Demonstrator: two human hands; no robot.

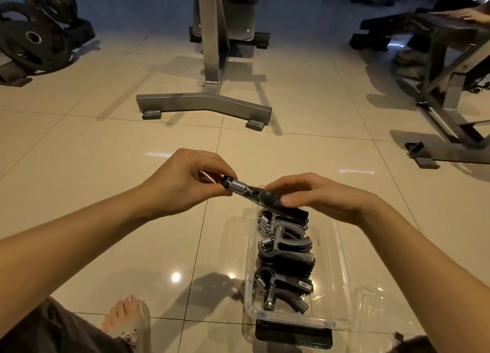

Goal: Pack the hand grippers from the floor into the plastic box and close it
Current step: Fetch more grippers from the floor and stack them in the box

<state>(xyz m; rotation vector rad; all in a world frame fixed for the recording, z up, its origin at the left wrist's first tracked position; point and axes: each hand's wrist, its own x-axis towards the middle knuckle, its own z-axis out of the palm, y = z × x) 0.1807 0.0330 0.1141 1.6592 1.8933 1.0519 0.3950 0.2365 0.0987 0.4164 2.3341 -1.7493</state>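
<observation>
Hands share black hand gripper with chrome spring [254, 193] over far end of clear plastic box [342, 273]: my left hand [183, 182] pinches knob end, my right hand [318, 196] curls over handles, lining it up behind packed row.

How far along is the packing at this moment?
Done: several packed grippers lie in the open plastic box. In hand: the left hand and right hand grip the held gripper above its far end. Left: set it in and close the box; no other grippers show on the floor.
</observation>
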